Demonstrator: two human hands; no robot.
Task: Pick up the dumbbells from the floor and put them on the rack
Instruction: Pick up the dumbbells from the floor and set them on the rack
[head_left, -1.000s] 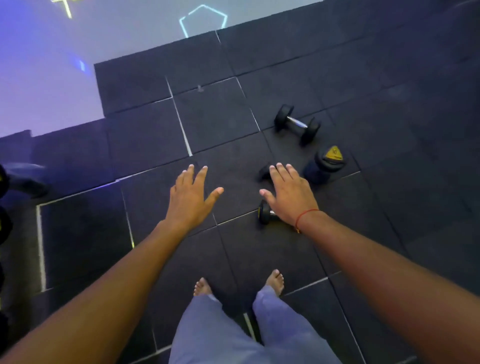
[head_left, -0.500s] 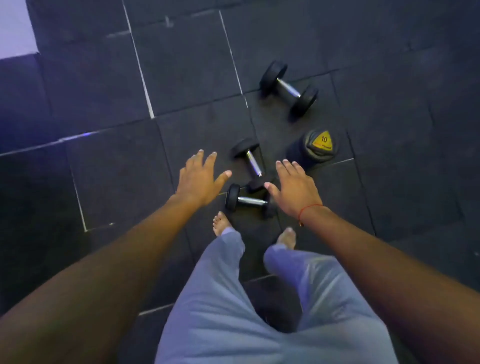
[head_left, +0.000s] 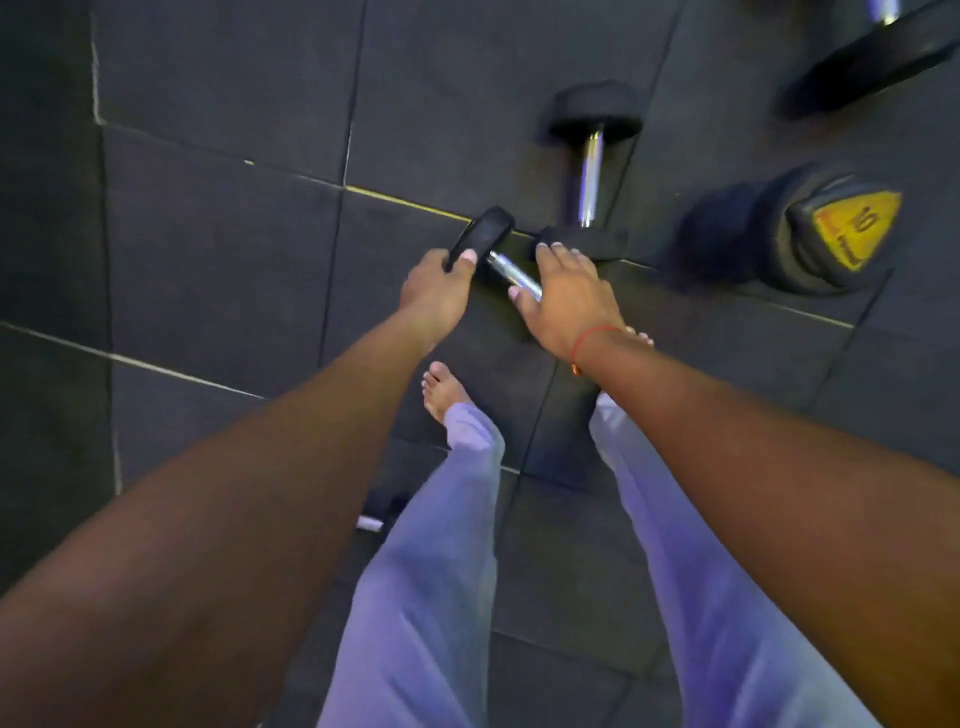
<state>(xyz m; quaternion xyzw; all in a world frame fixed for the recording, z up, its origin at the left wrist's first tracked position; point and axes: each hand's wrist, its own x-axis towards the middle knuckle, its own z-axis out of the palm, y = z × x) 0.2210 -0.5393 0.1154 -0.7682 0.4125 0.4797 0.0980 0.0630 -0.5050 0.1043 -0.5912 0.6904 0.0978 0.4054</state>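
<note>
A small black dumbbell (head_left: 511, 273) with a chrome handle lies on the dark rubber floor just ahead of my bare feet. My left hand (head_left: 436, 291) grips its left head, thumb on top. My right hand (head_left: 566, 291), a red thread at the wrist, lies over the handle's right part and hides the right head; its thumb touches the bar and its fingers are stretched out. A second small dumbbell (head_left: 591, 161) lies just beyond, its near head touching my right fingertips. The rack is out of view.
A thick dumbbell with a yellow "10" label (head_left: 810, 234) lies to the right. Another dumbbell (head_left: 872, 57) shows partly at the top right corner. A small dark object (head_left: 379, 512) lies by my left leg. Bare floor tiles spread to the left.
I have bent lower and the view has closed in on the dumbbells. Both hands came down from hovering: the left took hold of the small dumbbell's head, the right landed on its handle.
</note>
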